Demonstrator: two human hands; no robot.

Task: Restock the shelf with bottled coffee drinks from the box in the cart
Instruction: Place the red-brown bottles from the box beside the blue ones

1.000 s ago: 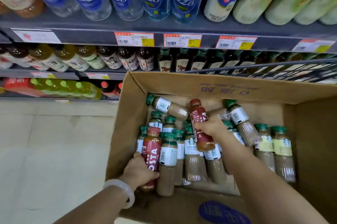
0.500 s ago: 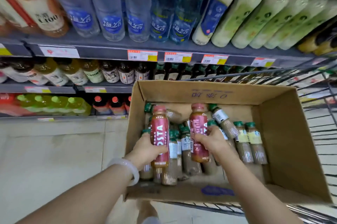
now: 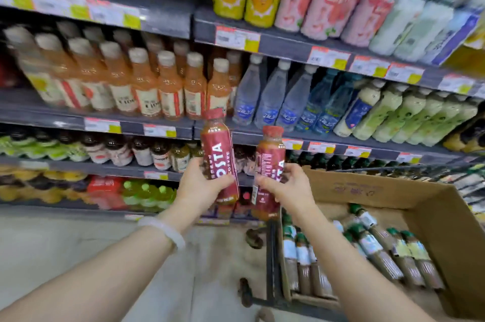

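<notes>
Shelves (image 3: 162,133) of drinks fill the wall ahead, tier on tier, with price tags along their front edges; orange-capped juice, clear water bottles and pale green ones stand in rows, all a little blurred. Low on the right sits the cart (image 3: 271,264), and in it the box (image 3: 430,206), open-topped cardboard, with green-capped bottles (image 3: 378,251) lying and leaning inside.

From the one head view, both arms reach out toward the shelves. The left hand (image 3: 202,185) curls round the lower half of a red bottle (image 3: 217,148), fingers wrapped over the label, the cap tilted slightly left. The right hand (image 3: 288,185) grips a second red bottle (image 3: 270,161) around its middle, thumb on the near face, the bottle close to upright. The two bottles are just beside each other, held up in the air in front of the lower shelves and clear of the box. A pale bangle (image 3: 162,230) circles the left wrist.

Each bottle looks full, so I judge it moderately heavy for one hand, stiff enough not to buckle under a firm squeeze. The shrink label looks smooth and could slip if damp. The waist of the body, where both hands already sit, seems the safest hold; the cap end is narrower and would give less control when setting one down among its neighbours.
</notes>
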